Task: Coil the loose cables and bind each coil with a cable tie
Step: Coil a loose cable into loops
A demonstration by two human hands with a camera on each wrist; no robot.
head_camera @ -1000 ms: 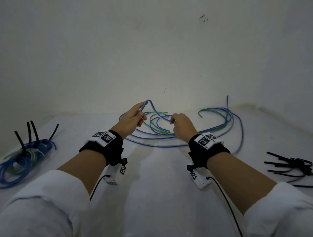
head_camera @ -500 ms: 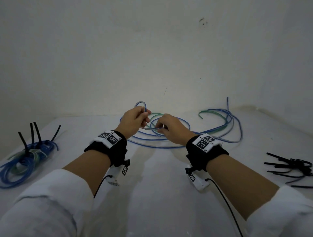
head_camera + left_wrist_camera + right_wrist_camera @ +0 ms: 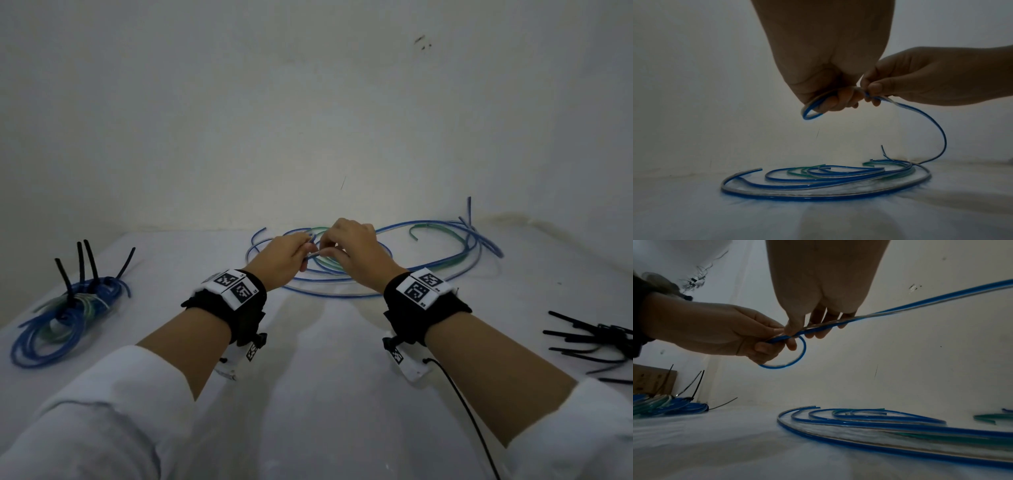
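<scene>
Both hands met above the middle of the surface, toward its back edge. Your left hand had its fingers curled round a small first loop of the blue cable, clamped tight, probably to fix the coil size. Your right hand pinched the same cable just beside it, thumb and fingers together on the strand, likely to feed the next turn in. From that pinch the cable arced down to the loose cables lying in wide curves near the back edge; kept slack so it wouldn't drag them, I'd guess. Finished coils, ties sticking up, sat at the left edge. Spare ties lay at the right edge, within reach for binding. Coiling had barely started.
</scene>
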